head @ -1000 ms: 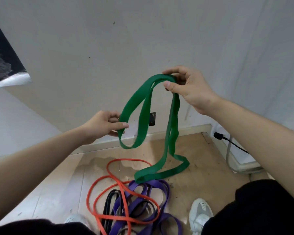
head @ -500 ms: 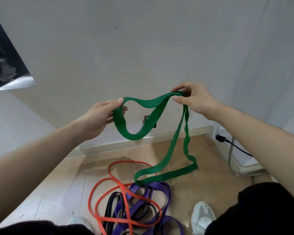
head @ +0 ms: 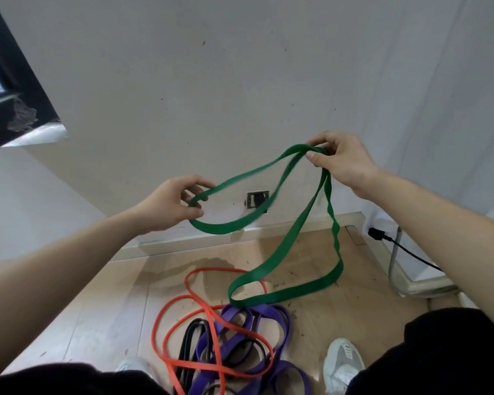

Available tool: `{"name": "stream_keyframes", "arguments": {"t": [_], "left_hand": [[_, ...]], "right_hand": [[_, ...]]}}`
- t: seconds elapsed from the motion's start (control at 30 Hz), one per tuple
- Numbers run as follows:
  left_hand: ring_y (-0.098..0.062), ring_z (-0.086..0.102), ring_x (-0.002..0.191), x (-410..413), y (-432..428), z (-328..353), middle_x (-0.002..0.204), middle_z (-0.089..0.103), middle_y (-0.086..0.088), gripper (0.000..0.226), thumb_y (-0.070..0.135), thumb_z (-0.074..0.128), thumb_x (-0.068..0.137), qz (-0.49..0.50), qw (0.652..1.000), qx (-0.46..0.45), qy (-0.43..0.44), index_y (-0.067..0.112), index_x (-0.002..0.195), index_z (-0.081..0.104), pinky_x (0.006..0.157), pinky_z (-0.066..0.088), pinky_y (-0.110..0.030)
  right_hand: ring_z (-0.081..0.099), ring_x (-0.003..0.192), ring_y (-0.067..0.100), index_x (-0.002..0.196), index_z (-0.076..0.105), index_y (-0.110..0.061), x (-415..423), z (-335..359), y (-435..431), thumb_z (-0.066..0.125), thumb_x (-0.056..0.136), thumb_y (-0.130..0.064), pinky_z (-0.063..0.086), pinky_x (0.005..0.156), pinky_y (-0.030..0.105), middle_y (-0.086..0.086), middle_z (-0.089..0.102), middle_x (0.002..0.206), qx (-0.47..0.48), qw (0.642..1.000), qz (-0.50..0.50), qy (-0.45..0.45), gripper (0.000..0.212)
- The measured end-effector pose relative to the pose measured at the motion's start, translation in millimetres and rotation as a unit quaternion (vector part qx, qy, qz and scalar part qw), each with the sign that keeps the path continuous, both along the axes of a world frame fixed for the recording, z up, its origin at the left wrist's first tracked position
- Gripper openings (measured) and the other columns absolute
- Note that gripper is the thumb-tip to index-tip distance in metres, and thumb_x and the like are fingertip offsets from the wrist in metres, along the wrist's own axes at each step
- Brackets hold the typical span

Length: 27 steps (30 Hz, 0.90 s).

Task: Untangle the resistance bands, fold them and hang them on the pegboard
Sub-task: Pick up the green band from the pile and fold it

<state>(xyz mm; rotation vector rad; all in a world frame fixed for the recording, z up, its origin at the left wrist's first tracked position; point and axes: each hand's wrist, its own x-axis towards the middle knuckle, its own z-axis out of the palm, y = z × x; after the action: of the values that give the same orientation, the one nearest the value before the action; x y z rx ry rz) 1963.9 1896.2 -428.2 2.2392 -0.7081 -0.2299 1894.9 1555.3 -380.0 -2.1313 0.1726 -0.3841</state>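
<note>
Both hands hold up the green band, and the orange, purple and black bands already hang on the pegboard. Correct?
Not the last part. In the head view the left hand and right hand do hold up the green band, but the orange band, purple band and black band lie tangled on the floor, not on a pegboard.

Blurred loop, cropped tangle

The green band is blurred along its upper left loop, which partly hides the wall socket. Nearer, the orange band, purple band and black band leave the bottom edge, apparently knotted.
</note>
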Motion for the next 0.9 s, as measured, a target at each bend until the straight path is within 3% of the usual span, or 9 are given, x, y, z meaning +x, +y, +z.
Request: {"name": "stream_keyframes", "arguments": {"t": [0.1,0.23,0.33,0.47,0.57,0.7,0.8,0.9], "left_hand": [[-0.014,0.066,0.097,-1.6,-1.0,0.1,0.111,0.064,0.007,0.060,0.009,0.082,0.081,-0.050,0.992,0.111,-0.045,0.036,0.130,0.059,0.092,0.057,-0.034],[-0.001,0.056,0.100,-8.2,-7.0,0.2,0.114,0.057,0.023,0.070,0.021,0.086,0.078,-0.100,0.974,0.204,-0.025,0.034,0.137,0.050,0.095,0.047,-0.024],[-0.009,0.057,0.111,-10.4,-12.8,-2.2,0.130,0.061,0.011,0.066,0.032,0.081,0.084,-0.090,0.972,0.218,-0.010,0.029,0.142,0.049,0.102,0.047,-0.029],[-0.011,0.060,0.115,-16.6,-27.0,5.8,0.132,0.063,0.005,0.068,0.044,0.079,0.084,-0.053,0.988,0.145,-0.027,0.027,0.143,0.051,0.098,0.048,-0.028],[-0.010,0.059,0.119,-29.0,-44.1,17.2,0.133,0.062,0.008,0.074,0.045,0.080,0.081,-0.034,0.999,0.020,-0.002,0.028,0.146,0.048,0.104,0.049,-0.032],[-0.009,0.059,0.124,-40.8,-59.9,27.5,0.134,0.063,0.008,0.079,0.047,0.083,0.078,-0.058,0.995,-0.053,0.053,0.028,0.146,0.048,0.108,0.047,-0.035],[-0.012,0.069,0.111,-46.9,-63.2,28.0,0.115,0.074,0.003,0.058,0.036,0.085,0.079,-0.082,0.989,-0.085,0.085,0.018,0.129,0.062,0.102,0.053,-0.038],[-0.008,0.072,0.084,-47.9,-61.8,33.0,0.088,0.077,0.003,0.030,0.021,0.083,0.083,-0.061,0.984,-0.141,0.093,0.008,0.108,0.071,0.083,0.055,-0.028]], "right_hand": [[0.058,0.081,0.014,0.103,0.071,-0.021,-1.9,0.5,2.0,0.070,0.093,-0.018,0.048,0.080,0.028,0.002,0.064,0.085,0.005,1.000,0.011,0.001,0.011],[0.063,0.087,0.015,0.104,0.071,-0.020,-6.1,3.1,8.4,0.071,0.091,-0.013,0.054,0.089,0.031,0.005,0.069,0.092,0.027,0.998,0.059,0.001,0.015],[0.064,0.085,0.010,0.106,0.071,-0.017,-10.0,8.0,18.7,0.072,0.090,-0.008,0.052,0.086,0.025,0.005,0.070,0.093,0.023,0.994,0.106,-0.002,0.019],[0.066,0.088,0.012,0.110,0.070,-0.011,-14.9,13.1,36.5,0.073,0.087,-0.003,0.055,0.086,0.024,0.014,0.073,0.099,0.028,0.986,0.166,0.007,0.024],[0.070,0.084,0.010,0.109,0.070,-0.012,-19.0,16.3,50.5,0.075,0.084,0.001,0.054,0.080,0.020,0.007,0.074,0.093,0.025,0.977,0.211,0.022,0.029],[0.072,0.088,0.016,0.114,0.066,-0.015,-24.2,18.6,64.4,0.078,0.081,-0.001,0.059,0.080,0.029,0.007,0.074,0.093,-0.003,0.966,0.256,0.045,0.037],[0.071,0.089,0.031,0.117,0.063,-0.013,-24.3,17.5,70.7,0.079,0.081,0.000,0.061,0.082,0.039,0.016,0.072,0.097,0.006,0.964,0.264,0.042,0.042],[0.071,0.088,0.033,0.119,0.059,-0.013,-22.4,15.7,69.7,0.079,0.080,-0.001,0.061,0.078,0.039,0.019,0.072,0.098,0.021,0.962,0.267,0.048,0.045]]}}
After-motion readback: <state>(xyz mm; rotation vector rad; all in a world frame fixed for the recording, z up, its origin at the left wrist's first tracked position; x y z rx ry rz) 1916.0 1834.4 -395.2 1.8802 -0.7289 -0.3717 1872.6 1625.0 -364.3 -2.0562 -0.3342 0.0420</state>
